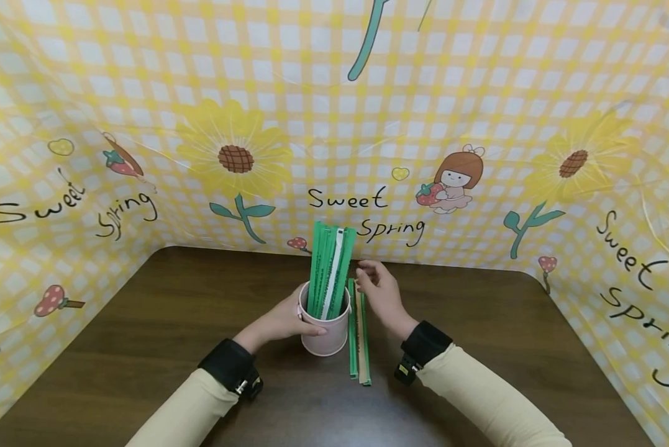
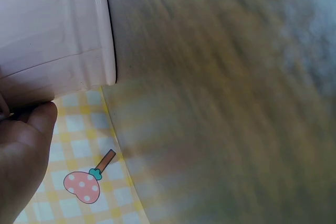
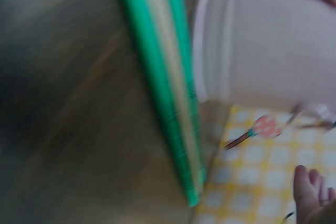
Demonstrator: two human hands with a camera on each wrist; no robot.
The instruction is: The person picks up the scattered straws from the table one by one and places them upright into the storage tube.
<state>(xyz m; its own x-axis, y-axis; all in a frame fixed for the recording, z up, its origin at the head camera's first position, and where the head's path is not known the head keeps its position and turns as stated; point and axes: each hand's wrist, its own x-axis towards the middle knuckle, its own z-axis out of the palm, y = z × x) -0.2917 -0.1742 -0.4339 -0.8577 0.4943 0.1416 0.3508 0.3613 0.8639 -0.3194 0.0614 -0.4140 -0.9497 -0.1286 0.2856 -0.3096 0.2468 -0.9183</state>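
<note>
A pale pink bucket (image 1: 324,338) stands upright on the table, and my left hand (image 1: 281,316) grips its left side, thumb across the front below the rim. Long, thin green wrapped sticks (image 1: 325,267) with dark print stand in it, leaning slightly right; one white strip (image 1: 333,273) shows among them. Just right of the bucket, several more wrapped sticks (image 1: 353,347) lie side by side, green with a tan one (image 1: 361,338) between. My right hand (image 1: 381,295) is beside their far ends, fingers loosely bent and holding nothing. In the right wrist view its fingers (image 3: 310,190) are apart from the bucket.
The dark brown wooden table (image 1: 200,304) has a yellow checked cloth (image 1: 334,130) hanging behind it and on both sides, printed with sunflowers and lettering. A black wrist camera band (image 1: 228,366) is on each forearm.
</note>
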